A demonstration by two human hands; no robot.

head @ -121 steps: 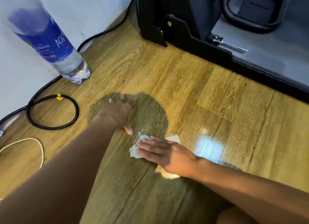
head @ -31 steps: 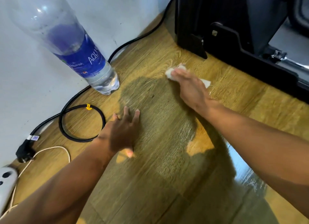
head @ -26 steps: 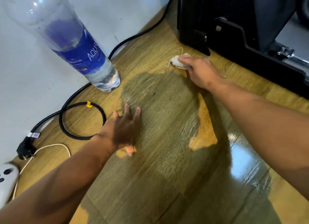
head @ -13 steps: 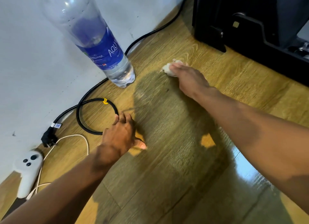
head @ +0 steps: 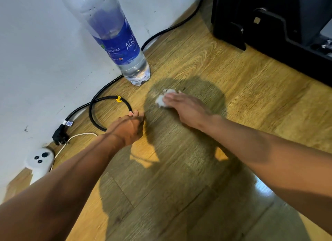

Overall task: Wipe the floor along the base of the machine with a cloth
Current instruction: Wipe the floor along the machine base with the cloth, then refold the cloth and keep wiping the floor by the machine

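A small white cloth (head: 161, 101) lies bunched on the wooden floor (head: 242, 104), and my right hand (head: 188, 108) presses flat on it, fingers covering most of it. The cloth sits in a round shadow, well away from the black machine base (head: 269, 41) at the top right. My left hand (head: 128, 126) rests on the floor to the left, fingers together, its tips touching a black cable loop (head: 100, 115). It holds nothing.
A large water bottle (head: 124, 48) with a blue label stands by the white wall (head: 45, 52). The black cable runs along the wall to a plug (head: 59, 137). A white controller (head: 40, 160) and a thin white cord (head: 77, 135) lie at the left.
My right hand has dragged the cloth back from the machine's base toward me and to the left. My left hand has shifted left to the cable loop. The view has swung left.
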